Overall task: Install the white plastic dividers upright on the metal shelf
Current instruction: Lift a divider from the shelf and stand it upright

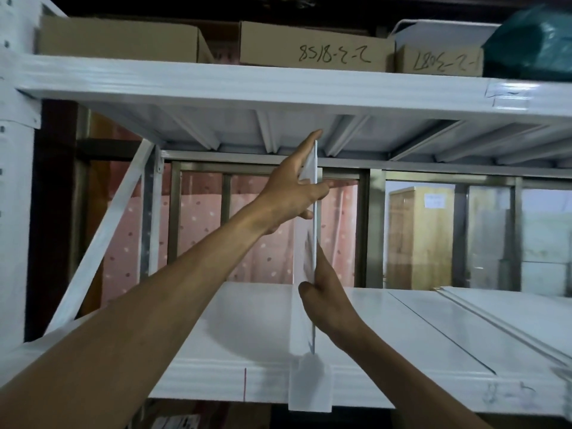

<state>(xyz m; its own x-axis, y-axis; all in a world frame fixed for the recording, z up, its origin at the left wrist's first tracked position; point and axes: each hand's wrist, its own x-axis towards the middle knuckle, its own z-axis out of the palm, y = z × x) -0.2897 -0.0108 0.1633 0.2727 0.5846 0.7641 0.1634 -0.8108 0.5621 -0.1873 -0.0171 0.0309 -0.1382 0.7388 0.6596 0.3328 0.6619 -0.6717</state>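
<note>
The left forearm crosses the lower left of the frame, nearest the lens, and reaches up and right to the left hand [291, 193]. That hand lies flat against the left face of the divider [314, 243] near its top, fingers stretched long and pointing up toward the underside of the upper shelf [247, 85], thumb hooked across the front edge. It is pressing rather than clenching: the fingers are nearly straight. The right hand [325, 295] comes in from the lower right and pinches the divider low down, thumb on the left face, fingers along the right side, closed firmly on the thin panel.

The divider is a thin white plastic sheet seen almost edge-on, standing upright between the two shelves. Its foot sits on the lower shelf [402, 332], and a white clip-like tab [309, 388] hangs over that shelf's front lip right below it. Its top reaches close to the upper shelf's ribs; whether it touches them I cannot tell.

Cardboard boxes [315, 46] with handwritten numbers stand on the upper shelf.
</note>
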